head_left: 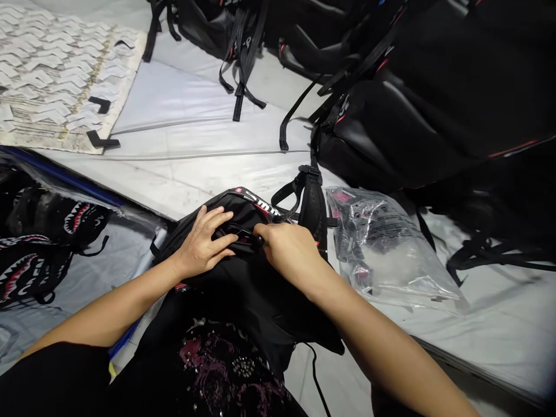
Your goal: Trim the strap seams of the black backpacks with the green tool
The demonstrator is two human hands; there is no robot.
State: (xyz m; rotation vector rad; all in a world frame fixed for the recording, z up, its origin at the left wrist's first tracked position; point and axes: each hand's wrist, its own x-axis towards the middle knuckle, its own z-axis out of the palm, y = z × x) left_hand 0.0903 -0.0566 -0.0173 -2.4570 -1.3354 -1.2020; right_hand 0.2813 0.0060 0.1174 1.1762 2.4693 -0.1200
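A black backpack (269,289) lies against my body at the table's edge, with white lettering and red trim along its top. My left hand (204,246) rests on it, fingers spread and pressing the fabric beside a pocket opening. Just to the right, my right hand (286,249) is closed in a fist at that opening. A small dark piece shows at its fingertips, too little to tell what it is. Beyond the right hand stands a padded shoulder strap (311,202) with a buckle.
A clear plastic bag (386,249) with packed items lies to the right. Several black backpacks (417,121) with loose straps fill the back and right. At upper left is a board (125,75) of white angled pieces. Bags with shark-mouth prints (82,223) lie lower left.
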